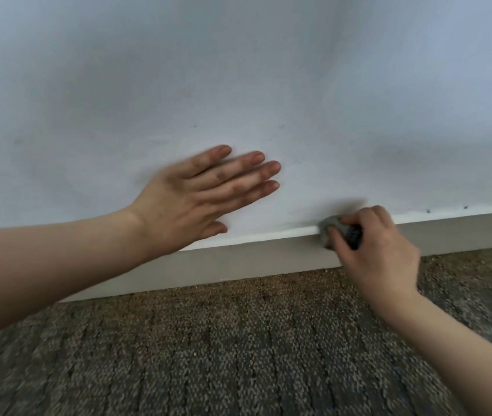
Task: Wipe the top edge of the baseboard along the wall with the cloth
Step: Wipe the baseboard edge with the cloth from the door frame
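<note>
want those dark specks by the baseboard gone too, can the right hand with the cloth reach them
Probably yes: the right hand grips the cloth on the baseboard top edge, and nothing shows along that edge between it and the specks.

Pale bluish-white wall (pixel 238 70) above speckled brown-grey carpet (pixel 238 355), soft light

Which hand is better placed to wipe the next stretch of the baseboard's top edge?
Right. The right hand grips the cloth, which sits on the top edge of the baseboard. The left hand is open and empty, fingers spread toward the wall, so it would need the cloth first.
</note>
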